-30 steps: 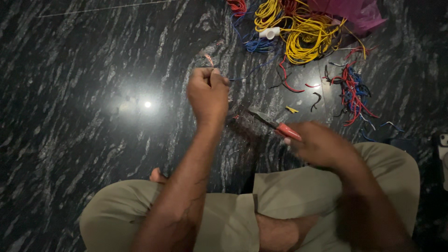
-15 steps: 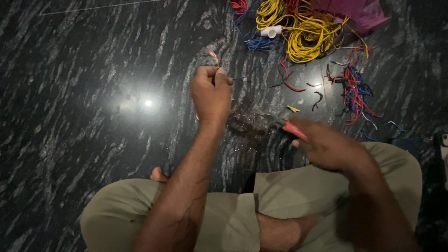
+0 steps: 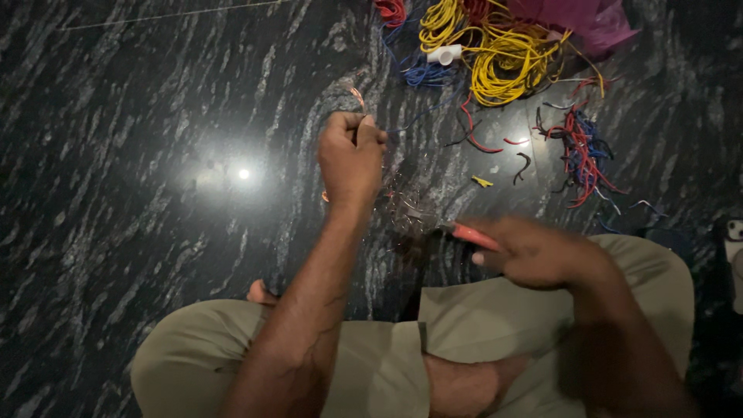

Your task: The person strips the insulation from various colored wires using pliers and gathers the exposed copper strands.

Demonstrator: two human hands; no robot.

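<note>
Nearest to me are my folded legs in olive cloth trousers [image 3: 371, 371], soft and creased, on a polished black stone floor [image 3: 139, 232] streaked with white veins and carrying one bright spot of reflected light. My right hand [image 3: 542, 251] is clenched around a tool with orange-red handles [image 3: 474, 236], likely pliers; its head is blurred and dark, so I cannot tell its shape. Farther out, my left hand [image 3: 352, 159] is raised over the floor with the fingers [image 3: 365, 131] pinched shut on a thin blue wire [image 3: 418, 116] that trails away toward the pile. Beyond it lie short snipped bits, red, black and one yellow scrap [image 3: 481, 182]. To the right sits a tangle of red and blue wires [image 3: 576, 151]. Farthest off are looped yellow wire coils [image 3: 495, 46], a small white plastic fitting [image 3: 445, 55] and crumpled magenta plastic [image 3: 576, 19].
</note>
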